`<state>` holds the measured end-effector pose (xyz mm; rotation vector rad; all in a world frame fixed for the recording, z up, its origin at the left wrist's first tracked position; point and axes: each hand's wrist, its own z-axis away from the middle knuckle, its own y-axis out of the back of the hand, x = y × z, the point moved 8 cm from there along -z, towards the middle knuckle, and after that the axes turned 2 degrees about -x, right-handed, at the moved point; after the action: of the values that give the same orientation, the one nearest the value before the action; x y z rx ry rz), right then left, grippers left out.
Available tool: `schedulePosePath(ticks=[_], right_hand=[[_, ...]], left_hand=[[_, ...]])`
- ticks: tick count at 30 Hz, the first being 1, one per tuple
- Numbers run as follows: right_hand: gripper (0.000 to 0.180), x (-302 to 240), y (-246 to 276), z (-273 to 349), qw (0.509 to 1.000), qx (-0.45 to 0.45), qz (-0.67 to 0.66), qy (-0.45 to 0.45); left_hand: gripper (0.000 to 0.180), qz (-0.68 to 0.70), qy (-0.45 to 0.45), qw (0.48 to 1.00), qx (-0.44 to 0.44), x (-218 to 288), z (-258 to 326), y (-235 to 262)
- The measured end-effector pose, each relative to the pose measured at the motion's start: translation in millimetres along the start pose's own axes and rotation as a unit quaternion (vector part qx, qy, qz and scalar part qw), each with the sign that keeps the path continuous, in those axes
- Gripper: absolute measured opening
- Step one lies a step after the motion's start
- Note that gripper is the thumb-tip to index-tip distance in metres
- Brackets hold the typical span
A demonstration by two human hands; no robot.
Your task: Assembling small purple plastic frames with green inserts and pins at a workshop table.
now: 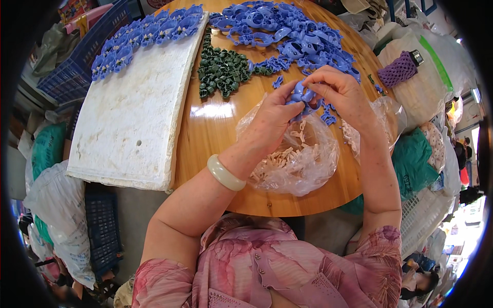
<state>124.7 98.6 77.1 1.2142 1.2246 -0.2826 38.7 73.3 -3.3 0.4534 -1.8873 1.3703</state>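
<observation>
Over the round wooden table, my left hand [277, 114] grips a shiny blue plastic part [302, 92] between thumb and fingers. My right hand [343, 93] pinches at the same part from the other side; whether a smaller piece sits in its fingertips is hidden. Just below my hands lies a clear plastic bag [321, 159] holding many small beige pieces [280, 158]. Small blue pieces [327, 117] lie beside my right hand. Beyond my hands spreads a heap of blue plastic parts [308, 41], with a pile of dark green pieces [223, 69] to its left.
A white foam board [131, 120] covers the table's left side, with rows of blue parts [149, 33] along its far edge. Blue crates [102, 228] and stuffed sacks [56, 205] stand on the left. At right, a purple-covered bottle [398, 69] lies on bags.
</observation>
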Motion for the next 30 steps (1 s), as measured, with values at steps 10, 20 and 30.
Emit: schedulePosePath(ticks=[10, 20, 30], right_hand=[[0.009, 4, -6, -7, 0.994, 0.006, 0.082, 0.071], [0.025, -9, -7, 0, 0.966, 0.092, 0.209, 0.123], [0.030, 10, -17, -6, 0.974, 0.039, 0.205, 0.093]], left_hand=[[0.040, 0.018, 0.018, 0.999, 0.034, -9, 1, 2], [0.033, 0.036, 0.022, 0.999, 0.035, -3, 3, 1], [0.035, -0.049, 0.003, 0.999, 0.010, -1, 6, -2]])
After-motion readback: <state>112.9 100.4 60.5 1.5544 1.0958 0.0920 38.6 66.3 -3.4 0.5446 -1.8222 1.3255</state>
